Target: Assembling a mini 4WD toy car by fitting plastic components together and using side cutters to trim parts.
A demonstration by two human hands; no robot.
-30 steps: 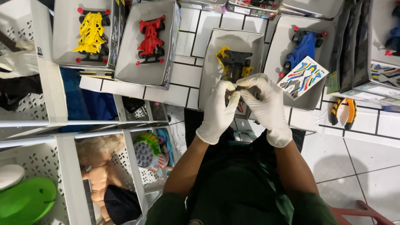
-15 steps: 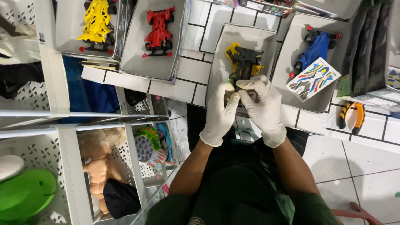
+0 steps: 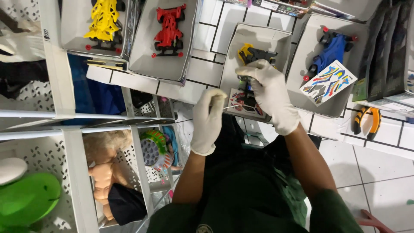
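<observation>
One thin strip (image 3: pixel 235 106), perhaps a sticker sliver, spans the gap between both gloved hands, its long axis running left-right above the sheet (image 3: pixel 242 105) in the tray (image 3: pixel 258 36). Left hand (image 3: pixel 207 118) pinches its near end; right hand (image 3: pixel 269 88), nearer the car (image 3: pixel 254 56), pinches the far end.

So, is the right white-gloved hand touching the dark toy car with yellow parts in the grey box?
Touching. The head view shows the right gloved hand closed over the dark toy car.
</observation>
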